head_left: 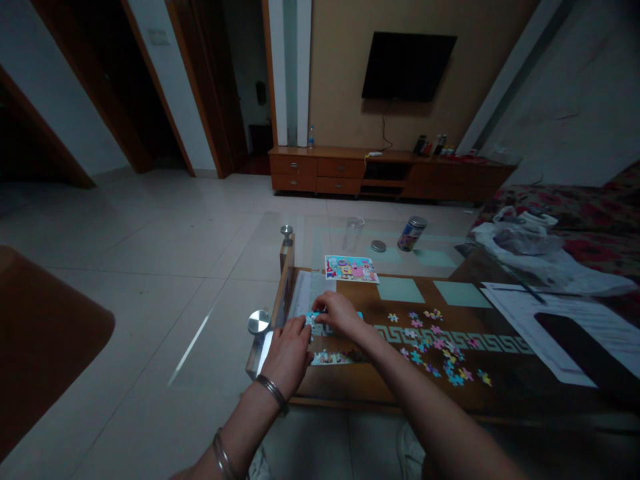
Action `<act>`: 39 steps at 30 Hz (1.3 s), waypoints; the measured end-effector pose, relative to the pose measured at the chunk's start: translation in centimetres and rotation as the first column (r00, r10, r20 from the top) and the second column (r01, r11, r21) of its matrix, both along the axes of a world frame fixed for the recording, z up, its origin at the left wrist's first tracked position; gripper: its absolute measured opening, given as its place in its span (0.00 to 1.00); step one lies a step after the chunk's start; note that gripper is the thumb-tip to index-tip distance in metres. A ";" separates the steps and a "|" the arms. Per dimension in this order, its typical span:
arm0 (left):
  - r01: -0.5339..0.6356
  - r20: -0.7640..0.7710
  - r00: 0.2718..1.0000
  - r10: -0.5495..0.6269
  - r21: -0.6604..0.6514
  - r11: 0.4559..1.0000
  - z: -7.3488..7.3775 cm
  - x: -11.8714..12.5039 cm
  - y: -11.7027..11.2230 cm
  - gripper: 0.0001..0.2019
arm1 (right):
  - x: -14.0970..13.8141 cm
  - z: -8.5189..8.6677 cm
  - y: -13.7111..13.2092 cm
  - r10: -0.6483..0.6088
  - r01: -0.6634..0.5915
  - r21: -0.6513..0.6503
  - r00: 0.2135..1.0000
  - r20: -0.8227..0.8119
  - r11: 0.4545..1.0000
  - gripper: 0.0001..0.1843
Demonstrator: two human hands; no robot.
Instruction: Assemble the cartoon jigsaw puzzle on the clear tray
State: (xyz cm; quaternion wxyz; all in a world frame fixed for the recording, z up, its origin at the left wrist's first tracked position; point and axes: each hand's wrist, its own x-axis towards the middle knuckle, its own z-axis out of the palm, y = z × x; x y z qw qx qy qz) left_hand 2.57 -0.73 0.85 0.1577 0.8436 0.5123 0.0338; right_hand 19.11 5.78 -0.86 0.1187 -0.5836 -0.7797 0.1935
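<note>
On the glass table, a partly joined jigsaw puzzle point(340, 358) lies under and between my hands, its blue upper edge and patterned lower strip showing. My left hand point(289, 355), with metal bangles at the wrist, rests along the puzzle's left edge, thumb and fingers apart. From the right, my right hand point(341, 315) reaches over the upper left part, fingertips pinched together at a light blue jigsaw piece point(311, 317). The fingers partly hide that piece. Loose jigsaw pieces point(440, 347), pink, blue and yellow, are scattered to the right. Behind the puzzle lies a colourful cartoon picture card point(351, 269).
Farther back on the table stand a clear cup point(353, 233), a round lid point(379, 246) and a printed can point(413, 233). At the right are papers point(540, 333), a dark flat object point(585, 353) and a plastic bag point(530, 243). A TV cabinet point(340, 170) lines the wall.
</note>
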 end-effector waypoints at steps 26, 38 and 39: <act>-0.014 -0.017 1.000 0.014 -0.003 1.000 0.1 0.0 -0.1 0.20 | -0.5 0.5 0.5 -0.037 0.035 -0.043 0.997 -0.063 0.998 0.05; -0.008 -0.026 1.000 0.008 0.000 1.000 0.2 0.0 -0.1 0.20 | -1.4 1.1 -0.2 -0.078 0.080 -0.014 0.992 0.101 0.997 0.07; -0.007 -0.027 1.000 0.007 -0.001 1.000 0.2 0.0 -0.1 0.20 | -1.5 1.2 -0.2 -0.083 0.085 -0.013 0.990 0.111 0.996 0.07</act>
